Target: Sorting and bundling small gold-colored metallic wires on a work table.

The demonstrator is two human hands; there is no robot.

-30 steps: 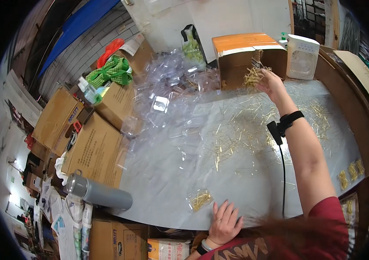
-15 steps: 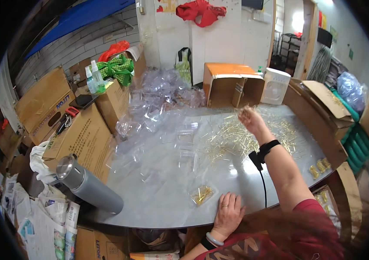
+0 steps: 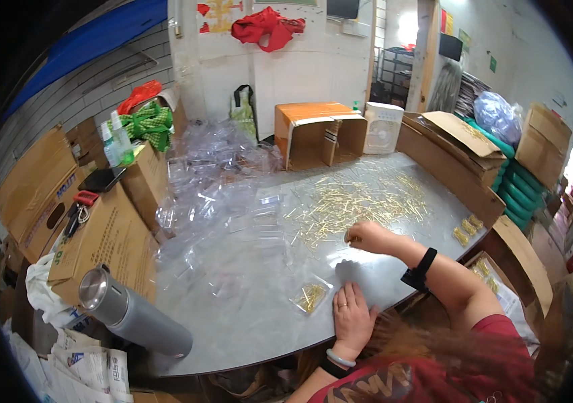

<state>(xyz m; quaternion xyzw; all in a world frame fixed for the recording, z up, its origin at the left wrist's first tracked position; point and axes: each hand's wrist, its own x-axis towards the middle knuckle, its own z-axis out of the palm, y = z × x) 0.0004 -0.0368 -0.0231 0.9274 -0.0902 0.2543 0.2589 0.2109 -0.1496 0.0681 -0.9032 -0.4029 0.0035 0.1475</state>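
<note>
A loose spread of thin gold-coloured pins [image 3: 360,205] covers the right middle of the grey table [image 3: 253,322]. My right hand [image 3: 372,239] hovers over the near edge of the spread, fingers curled together; what they hold, if anything, is hidden. Flat near the table's front edge lies my left hand [image 3: 353,319], with a ring on one finger and nothing in it. Just left of its fingertips rests a small clear plastic box [image 3: 322,285] containing several gold pins.
Clear plastic boxes [image 3: 216,168] heap up at the back left. A grey flask [image 3: 138,316] stands front left beside cardboard cartons [image 3: 108,235]. An open orange carton [image 3: 320,111] and a white fan-like appliance [image 3: 384,127] line the back; small gold bundles [image 3: 468,230] lie at right.
My right hand has drawn back from the far part of the pins toward the front of the table. My left hand stays beside the plastic box. The whole view has shifted.
</note>
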